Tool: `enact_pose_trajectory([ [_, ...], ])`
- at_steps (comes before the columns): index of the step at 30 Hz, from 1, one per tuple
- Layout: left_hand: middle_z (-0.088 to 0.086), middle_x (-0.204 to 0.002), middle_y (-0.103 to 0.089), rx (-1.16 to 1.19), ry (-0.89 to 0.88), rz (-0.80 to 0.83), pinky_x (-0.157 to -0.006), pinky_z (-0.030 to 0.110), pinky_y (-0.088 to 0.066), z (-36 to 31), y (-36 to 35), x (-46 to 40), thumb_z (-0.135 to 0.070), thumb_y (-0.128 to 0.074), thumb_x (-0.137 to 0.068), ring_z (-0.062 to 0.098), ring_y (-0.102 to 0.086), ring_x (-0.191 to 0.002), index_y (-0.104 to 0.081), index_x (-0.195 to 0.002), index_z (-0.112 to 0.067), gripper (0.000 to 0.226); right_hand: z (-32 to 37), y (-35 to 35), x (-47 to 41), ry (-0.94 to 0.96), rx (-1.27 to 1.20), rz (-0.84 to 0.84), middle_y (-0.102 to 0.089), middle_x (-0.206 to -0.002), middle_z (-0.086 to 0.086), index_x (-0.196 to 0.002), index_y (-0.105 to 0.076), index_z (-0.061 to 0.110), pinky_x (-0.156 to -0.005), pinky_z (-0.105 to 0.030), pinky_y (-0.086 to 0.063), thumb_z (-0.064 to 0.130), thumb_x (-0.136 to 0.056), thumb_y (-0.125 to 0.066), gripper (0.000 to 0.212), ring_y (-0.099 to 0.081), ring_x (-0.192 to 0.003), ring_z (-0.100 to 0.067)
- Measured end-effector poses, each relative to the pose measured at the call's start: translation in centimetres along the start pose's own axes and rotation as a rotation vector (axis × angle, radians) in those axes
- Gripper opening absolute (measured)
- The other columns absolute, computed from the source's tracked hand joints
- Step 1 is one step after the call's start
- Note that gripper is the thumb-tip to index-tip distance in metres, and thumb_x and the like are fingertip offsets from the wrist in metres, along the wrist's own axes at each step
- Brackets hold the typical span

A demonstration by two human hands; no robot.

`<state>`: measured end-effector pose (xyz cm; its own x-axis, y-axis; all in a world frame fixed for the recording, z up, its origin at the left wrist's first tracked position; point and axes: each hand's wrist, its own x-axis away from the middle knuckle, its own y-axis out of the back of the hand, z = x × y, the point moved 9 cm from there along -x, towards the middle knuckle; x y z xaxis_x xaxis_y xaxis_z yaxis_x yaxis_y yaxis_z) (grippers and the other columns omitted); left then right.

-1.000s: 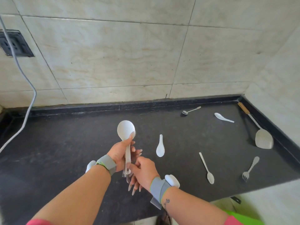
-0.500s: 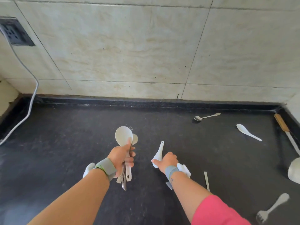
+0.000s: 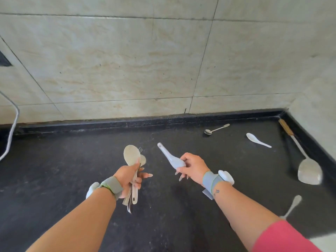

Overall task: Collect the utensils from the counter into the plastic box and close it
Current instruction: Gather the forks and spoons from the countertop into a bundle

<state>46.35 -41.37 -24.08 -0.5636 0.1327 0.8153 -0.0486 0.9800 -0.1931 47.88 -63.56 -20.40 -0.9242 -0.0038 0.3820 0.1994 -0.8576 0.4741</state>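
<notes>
My left hand grips a bundle of utensils: a white rice paddle, a fork and spoons, held upright above the dark counter. My right hand holds a white ceramic soup spoon by its bowl, lifted off the counter, its handle pointing up and left. On the counter lie a small metal spoon, a second white soup spoon, a long metal spatula with a wooden handle and a white plastic fork. The plastic box is out of view.
A tiled wall rises behind the counter and along its right side. A grey cable hangs down at the far left. The counter's front edge shows at the bottom right.
My right hand has picked the white soup spoon up off the counter and lifted it. The left hand keeps its bundle. The camera has turned slightly to the right.
</notes>
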Motion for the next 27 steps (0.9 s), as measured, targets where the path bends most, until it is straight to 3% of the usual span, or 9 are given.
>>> enact_pose_trajectory([
  [3,0.016,-0.057,-0.072,-0.155,-0.024,0.057,-0.032,0.011,-0.032,-1.5,-2.0,0.1,-0.037,-0.045,-0.097,0.017,-0.057,-0.030,-0.048,-0.085,-0.006,0.033,1.8,2.8,1.9,0.043,-0.035,0.009,-0.063,-0.065,-0.001,-0.072,-0.064,0.021,-0.051,-0.019,-0.045,-0.004,-0.075,-0.071,0.026,-0.055,-0.056,-0.016],
  [5,0.019,-0.064,-0.074,-0.221,0.012,0.146,-0.034,0.013,-0.036,-1.7,-3.9,0.3,-0.037,-0.044,-0.098,0.023,-0.069,-0.042,-0.049,-0.089,-0.005,0.033,2.6,4.2,3.3,0.062,-0.018,0.038,-0.066,-0.067,0.006,-0.085,-0.073,0.018,-0.052,-0.016,-0.045,-0.001,-0.078,-0.069,0.021,-0.054,-0.055,-0.009],
  [9,0.024,-0.077,-0.075,-0.397,0.086,0.341,-0.039,0.018,-0.043,-0.9,-8.3,1.5,-0.037,-0.046,-0.097,0.032,-0.074,-0.060,-0.044,-0.091,-0.007,0.031,3.5,5.7,5.5,0.063,0.106,0.090,-0.067,-0.064,0.025,-0.115,-0.071,0.024,-0.057,-0.012,-0.046,0.003,-0.087,-0.060,0.037,-0.050,-0.049,-0.001],
  [12,0.024,-0.068,-0.073,-0.502,0.101,0.497,-0.039,0.023,-0.051,0.2,-11.9,3.1,-0.029,-0.044,-0.099,0.032,-0.073,-0.055,-0.047,-0.098,0.000,0.030,3.2,6.2,7.0,0.019,0.155,0.077,-0.067,-0.071,0.018,-0.124,-0.065,0.020,-0.063,-0.013,-0.049,0.005,-0.090,-0.058,0.038,-0.052,-0.050,0.000],
  [15,0.020,-0.069,-0.073,-0.659,0.090,0.599,-0.043,0.026,-0.056,1.4,-14.1,4.4,-0.028,-0.044,-0.099,0.027,-0.073,-0.055,-0.054,-0.105,0.006,0.036,1.8,7.3,8.3,-0.044,0.070,-0.063,-0.070,-0.089,-0.012,-0.118,-0.066,0.008,-0.060,-0.016,-0.051,0.006,-0.089,-0.061,0.030,-0.057,-0.056,-0.006],
  [17,0.016,-0.065,-0.072,-0.716,0.057,0.628,-0.047,0.028,-0.057,1.9,-15.0,4.8,-0.028,-0.046,-0.098,0.024,-0.073,-0.054,-0.056,-0.103,0.005,0.035,0.6,7.7,9.1,-0.102,-0.013,-0.136,-0.070,-0.090,-0.021,-0.110,-0.066,0.001,-0.056,-0.015,-0.051,0.007,-0.087,-0.064,0.024,-0.057,-0.057,-0.010],
  [21,0.007,-0.054,-0.068,-0.835,0.023,0.622,-0.047,0.025,-0.053,2.9,-16.1,5.2,-0.034,-0.045,-0.098,0.018,-0.068,-0.047,-0.056,-0.093,-0.003,0.033,-1.5,7.6,10.1,-0.173,-0.082,-0.215,-0.064,-0.066,-0.001,-0.091,-0.066,0.008,-0.049,-0.013,-0.047,0.011,-0.088,-0.064,0.005,-0.055,-0.048,-0.004],
  [23,0.006,-0.054,-0.062,-0.807,0.046,0.619,-0.048,0.026,-0.051,3.5,-16.3,4.9,-0.037,-0.041,-0.099,0.017,-0.061,-0.041,-0.054,-0.091,-0.004,0.036,-2.1,7.5,10.2,-0.168,-0.129,-0.253,-0.065,-0.063,0.000,-0.080,-0.060,0.014,-0.047,-0.015,-0.046,0.012,-0.086,-0.066,0.009,-0.054,-0.044,-0.005],
  [27,0.002,-0.049,-0.044,-0.730,0.103,0.556,-0.046,0.025,-0.042,4.9,-17.0,3.4,-0.053,-0.036,-0.095,0.014,-0.040,-0.032,-0.050,-0.083,-0.007,0.049,-4.9,9.0,10.7,-0.199,-0.390,-0.418,-0.068,-0.062,-0.007,-0.082,-0.054,0.010,-0.041,-0.017,-0.045,0.016,-0.089,-0.062,0.013,-0.056,-0.040,-0.010],
])
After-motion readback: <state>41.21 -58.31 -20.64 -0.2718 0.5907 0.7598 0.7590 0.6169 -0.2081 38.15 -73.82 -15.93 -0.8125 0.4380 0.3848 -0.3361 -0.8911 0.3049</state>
